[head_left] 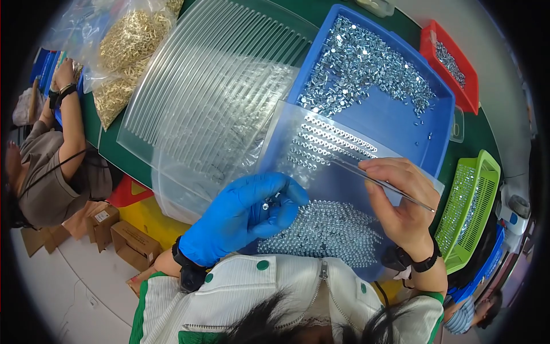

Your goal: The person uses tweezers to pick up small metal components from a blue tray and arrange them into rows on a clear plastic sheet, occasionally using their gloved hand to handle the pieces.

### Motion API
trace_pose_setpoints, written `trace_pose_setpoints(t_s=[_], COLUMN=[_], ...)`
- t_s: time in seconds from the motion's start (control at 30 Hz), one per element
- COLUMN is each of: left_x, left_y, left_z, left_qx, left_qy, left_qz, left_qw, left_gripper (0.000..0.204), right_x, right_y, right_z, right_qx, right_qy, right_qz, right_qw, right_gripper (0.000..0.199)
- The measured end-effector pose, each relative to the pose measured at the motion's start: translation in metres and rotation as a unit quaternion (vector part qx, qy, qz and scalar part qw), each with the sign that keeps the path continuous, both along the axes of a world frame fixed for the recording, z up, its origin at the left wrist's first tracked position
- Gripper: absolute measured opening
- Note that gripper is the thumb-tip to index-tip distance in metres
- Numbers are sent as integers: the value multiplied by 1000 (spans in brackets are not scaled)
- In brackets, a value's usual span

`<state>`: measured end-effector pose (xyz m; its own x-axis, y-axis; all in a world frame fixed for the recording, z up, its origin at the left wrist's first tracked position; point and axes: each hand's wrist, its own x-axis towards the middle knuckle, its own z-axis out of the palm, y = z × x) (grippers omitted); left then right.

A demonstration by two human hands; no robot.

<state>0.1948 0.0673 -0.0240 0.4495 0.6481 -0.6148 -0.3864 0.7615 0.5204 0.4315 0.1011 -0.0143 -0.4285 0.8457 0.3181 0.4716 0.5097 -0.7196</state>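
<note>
My left hand (pixel 226 215), in a blue glove, is curled around a few small metal fasteners (pixel 268 203) that show between thumb and fingers. Bare, my right hand (pixel 401 183) grips metal tweezers (pixel 417 202), whose tips point left over a clear plastic sheet (pixel 282 123). Several rows of small shiny metal parts (pixel 338 140) lie along this sheet. It rests across a large blue tray (pixel 448 123) with loose silvery fasteners (pixel 366 66) heaped at its far side. Closer to me, many small round metal pieces (pixel 326 235) are spread out between my hands.
Ridged clear plastic sheets (pixel 195 80) are stacked on the left. Behind them sit bags of brass-coloured parts (pixel 132 43). A red bin (pixel 472 94) and green basket (pixel 478 212) stand right. Another person's arm (pixel 71 129) reaches in at far left; cardboard boxes (pixel 134 243) lie below.
</note>
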Motion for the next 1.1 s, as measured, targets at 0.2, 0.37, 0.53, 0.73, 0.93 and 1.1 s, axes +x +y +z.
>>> trace_pose_setpoints(t_s=[0.2,0.37,0.53,0.73,0.93,1.1], left_x=[0,5,3,-5,-2,-6], left_y=[1,3,4,-4,-2,0], left_z=[1,5,4,-3,3,1], left_qx=[-13,-41,-75,-47,-52,-40], left_qy=[-26,7,-29,-21,-8,-23], left_qz=[2,-9,-3,-10,8,-16], left_qw=[1000,999,997,999,999,999], left_gripper=[30,33,36,35,34,37], right_x=[-1,-3,-8,-14,-16,-16], right_y=[1,-4,-5,-3,-1,-1], right_z=[-3,8,18,3,-3,1], right_qx=[5,-28,-73,-26,-14,-19], right_qy=[-13,48,113,27,11,25], right_qz=[4,13,64,65,69,56], right_qw=[1000,998,989,997,997,998], right_gripper=[21,19,19,20,22,21])
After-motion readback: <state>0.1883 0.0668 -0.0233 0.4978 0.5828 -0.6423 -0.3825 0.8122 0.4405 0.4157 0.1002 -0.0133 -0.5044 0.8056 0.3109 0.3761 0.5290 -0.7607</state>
